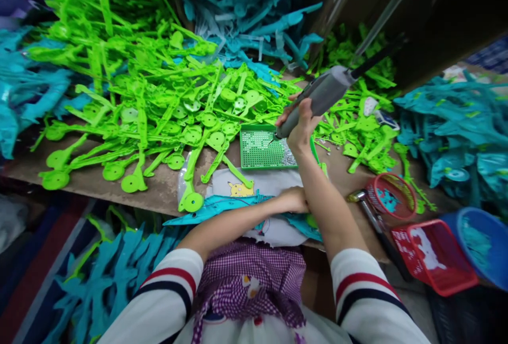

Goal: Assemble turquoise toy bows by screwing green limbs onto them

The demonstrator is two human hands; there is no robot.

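Observation:
My right hand (304, 121) is wrapped round a grey electric screwdriver (329, 92), which tilts down to the left. Its thin bit points at the perforated plate of a green screw tray (242, 148), where small silvery screws lie; whether the bit touches one I cannot tell. Lower down, my left hand (294, 199) is curled over a long turquoise plastic part (230, 205), its fingertips partly hidden behind my right forearm. Thin dark wires show along that part. Beneath it lies a grey cloth (220, 179) with a yellow cartoon print.
Bright green plastic arms with round ends (192, 135) are heaped at the left and back. Turquoise parts (456, 121) pile up on the right. A red round basket (391, 177), a hammer (373, 214), a red basket (468, 275) and a blue tub (492, 227) stand at the right.

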